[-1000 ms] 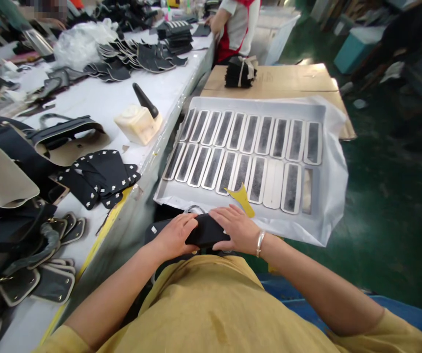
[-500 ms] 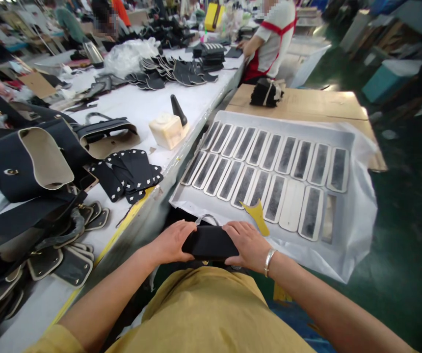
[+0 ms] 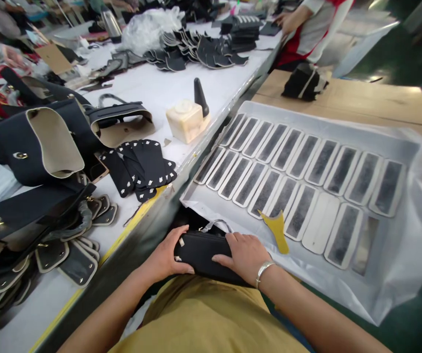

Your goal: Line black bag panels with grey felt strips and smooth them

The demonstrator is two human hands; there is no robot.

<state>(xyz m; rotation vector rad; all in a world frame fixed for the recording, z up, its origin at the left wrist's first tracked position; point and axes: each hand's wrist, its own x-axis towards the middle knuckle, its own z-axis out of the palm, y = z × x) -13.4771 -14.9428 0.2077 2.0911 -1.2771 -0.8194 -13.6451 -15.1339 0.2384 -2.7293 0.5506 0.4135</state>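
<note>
While the left hand (image 3: 167, 255) grasps one end of the black piece (image 3: 203, 250), the right hand (image 3: 250, 257) grips nearer the other, thumb across its face, presumably for steadiness. Piece sits close against the yellow shirt (image 3: 211, 314), between worktable (image 3: 148, 88) and tray (image 3: 398, 255). Strips (image 3: 299, 213) lie in two rows, probably spread to avoid stacking (a yellow scrap (image 3: 277, 233) lies at the near row's edge).

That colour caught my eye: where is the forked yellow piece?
In the head view, right of centre: the yellow piece lies on the near side of the grey tray, beyond the right hand.
</note>
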